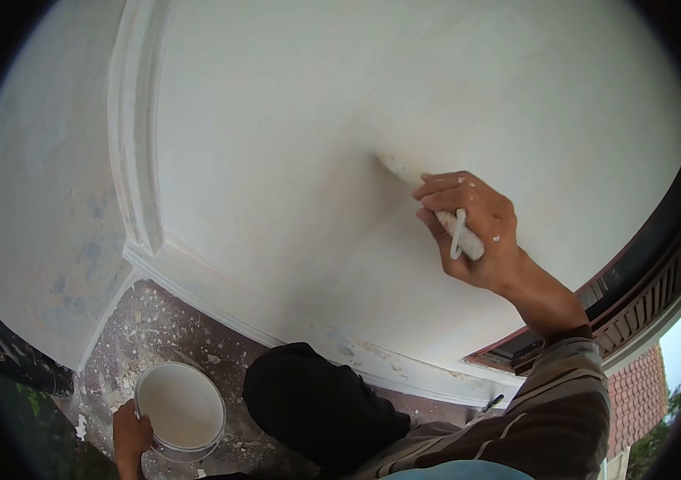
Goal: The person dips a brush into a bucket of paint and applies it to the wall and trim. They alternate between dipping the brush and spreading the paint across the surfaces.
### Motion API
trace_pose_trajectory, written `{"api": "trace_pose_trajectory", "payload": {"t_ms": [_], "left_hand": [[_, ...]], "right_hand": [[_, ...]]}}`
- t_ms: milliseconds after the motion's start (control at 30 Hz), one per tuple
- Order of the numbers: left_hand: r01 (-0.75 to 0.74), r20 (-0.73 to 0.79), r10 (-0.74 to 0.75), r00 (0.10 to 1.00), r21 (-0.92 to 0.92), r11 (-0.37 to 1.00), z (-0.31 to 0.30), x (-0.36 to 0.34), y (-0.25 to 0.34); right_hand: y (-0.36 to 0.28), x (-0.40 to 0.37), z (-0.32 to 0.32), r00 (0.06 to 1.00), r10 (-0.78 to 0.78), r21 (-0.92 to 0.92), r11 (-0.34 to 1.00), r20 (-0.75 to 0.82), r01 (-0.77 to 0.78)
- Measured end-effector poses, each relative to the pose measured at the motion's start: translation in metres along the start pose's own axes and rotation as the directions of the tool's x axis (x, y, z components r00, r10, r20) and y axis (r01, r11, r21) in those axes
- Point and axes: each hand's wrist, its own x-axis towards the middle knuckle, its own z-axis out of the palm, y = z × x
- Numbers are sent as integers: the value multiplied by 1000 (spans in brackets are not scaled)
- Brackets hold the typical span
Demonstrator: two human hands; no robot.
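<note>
Pressing against white wall (276, 120), paint-caked brush (404, 172) is clasped in right hand (476, 228), fingers wrapped tight round handle, bristle end laid on plaster near centre. White bucket (184, 364) is gripped at rim by left hand (131, 436), low left, over speckled floor (164, 328). Dark-clad knee (308, 400) is seen just beside bucket. Raised moulding (136, 160) is seen well left of brush.

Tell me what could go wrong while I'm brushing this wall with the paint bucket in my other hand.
The paint bucket is open and held only at its rim by the left hand; it could tip and spill.
The floor is littered with flakes, and greenery shows past its left edge; footing looks risky.
The brush in the right hand points upward on the wall; paint may run onto the hand.
</note>
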Motion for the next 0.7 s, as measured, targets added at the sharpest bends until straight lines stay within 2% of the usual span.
{"api": "trace_pose_trajectory", "payload": {"t_ms": [33, 67, 100, 133, 200, 233, 267, 300, 333, 367, 400, 433, 500, 533, 600, 667, 700], "left_hand": [[20, 29, -19, 999, -34, 999, 1, 2, -1], [43, 40, -41, 998, -61, 997, -3, -1, 8], [66, 52, -61, 997, -88, 994, -9, -5, 25], [90, 64, -83, 994, -112, 990, -13, -8, 34], [84, 61, -75, 995, -164, 983, -5, -3, 16], [79, 61, -68, 996, -191, 978, -1, -1, 10], [93, 79, -78, 994, -200, 975, -2, -1, 12], [106, 92, -89, 992, -211, 972, -4, -2, 17], [123, 106, -101, 989, -218, 968, -7, -3, 21], [106, 90, -90, 992, -191, 976, -7, -4, 23], [88, 74, -77, 994, -164, 982, -7, -5, 24], [70, 59, -63, 996, -136, 988, -8, -5, 25], [112, 94, -97, 991, -173, 978, -4, -2, 18], [137, 114, -117, 986, -186, 973, -5, -3, 19], [126, 118, -107, 987, -173, 977, -8, -6, 21], [128, 123, -107, 987, -171, 977, -10, -8, 24], [137, 121, -116, 986, -180, 974, -10, -6, 24]], "right_hand": [[18, 24, -24, 967, -185, -239, 961, -174, 141], [43, 52, -50, 872, -402, -502, 835, -278, 225], [43, 70, -75, 894, -332, -668, 743, -302, 50], [60, 86, -84, 856, -418, -703, 705, -305, 93], [96, 116, -102, 757, -579, -778, 609, -303, 155], [86, 105, -92, 887, -403, -838, 545, -224, 36], [84, 90, -78, 967, -197, -894, 445, -162, -59], [76, 75, -47, 946, -315, -837, 537, -83, 105], [59, 55, -8, 928, -371, -783, 588, -39, 202], [35, 31, 32, 928, -373, -719, 646, -6, 256], [8, 5, 64, 950, -297, -610, 738, 94, 291], [-11, -18, 92, 950, -290, -428, 849, 112, 309], [-38, -48, 130, 980, -137, -51, 988, 143, 145], [-39, -51, 134, 982, -29, 69, 997, 188, 16], [-32, -55, 138, 935, 151, 292, 923, 322, -250], [-1, -56, 115, 970, 136, 292, 937, 203, -192], [7, -48, 86, 891, 395, 291, 845, 224, -448]]}}
